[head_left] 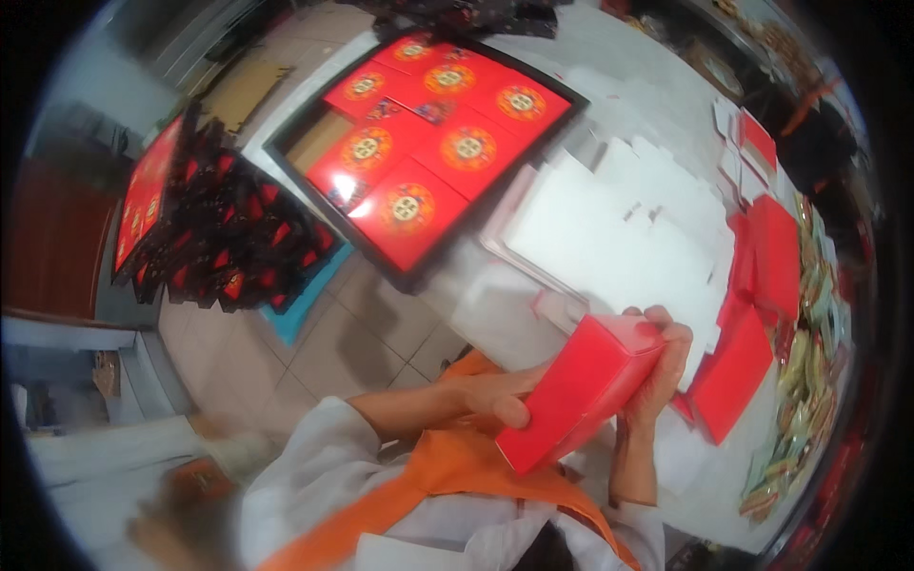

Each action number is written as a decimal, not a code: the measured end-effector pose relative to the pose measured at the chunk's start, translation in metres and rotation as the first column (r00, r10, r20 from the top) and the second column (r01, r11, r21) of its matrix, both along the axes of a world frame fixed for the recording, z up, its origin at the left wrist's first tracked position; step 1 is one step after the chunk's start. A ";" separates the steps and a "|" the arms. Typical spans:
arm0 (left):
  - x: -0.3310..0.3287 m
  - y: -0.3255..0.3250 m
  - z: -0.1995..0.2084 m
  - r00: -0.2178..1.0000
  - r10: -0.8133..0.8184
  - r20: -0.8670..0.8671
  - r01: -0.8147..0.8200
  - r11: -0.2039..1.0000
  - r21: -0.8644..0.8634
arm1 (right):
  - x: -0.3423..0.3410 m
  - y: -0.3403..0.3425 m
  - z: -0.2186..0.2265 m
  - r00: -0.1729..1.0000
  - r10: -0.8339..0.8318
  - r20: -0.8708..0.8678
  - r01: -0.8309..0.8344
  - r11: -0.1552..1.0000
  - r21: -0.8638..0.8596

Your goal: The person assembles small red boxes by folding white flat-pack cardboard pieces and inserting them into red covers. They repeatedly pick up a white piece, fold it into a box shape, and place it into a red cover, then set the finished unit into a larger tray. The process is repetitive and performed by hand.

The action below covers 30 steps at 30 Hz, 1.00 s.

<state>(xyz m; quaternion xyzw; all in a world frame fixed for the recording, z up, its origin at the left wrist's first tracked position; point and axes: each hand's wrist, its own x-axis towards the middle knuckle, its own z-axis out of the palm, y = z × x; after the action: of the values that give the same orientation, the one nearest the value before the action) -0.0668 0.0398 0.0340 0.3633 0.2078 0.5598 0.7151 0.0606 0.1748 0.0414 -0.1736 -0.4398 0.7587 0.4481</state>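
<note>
A plain red carton is held in front of my chest, tilted, between both hands. My left hand grips its lower left end, with the thumb lying on the red side. My right hand is wrapped round the upper right end, where a pale reddish end panel shows. Just beyond the carton, flat white carton blanks lie stacked on the table.
A black-rimmed tray of red patterned boxes lies at the far left of the table. More red cartons and small wrapped packets lie right. Stacked black-and-red trays stand left. A blurred hand appears lower left.
</note>
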 end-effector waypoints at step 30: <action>-0.434 -0.090 0.007 -0.534 -0.309 -0.787 -0.627 0.769 0.124 | -0.071 0.112 -0.047 0.704 -0.162 0.691 -0.418 0.693 0.588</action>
<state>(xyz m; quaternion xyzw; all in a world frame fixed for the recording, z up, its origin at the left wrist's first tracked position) -0.5008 -0.0506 0.0411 0.3836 0.9187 -0.0011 0.0941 -0.0108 0.2867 -0.0054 -0.2258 -0.8429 0.4364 0.2191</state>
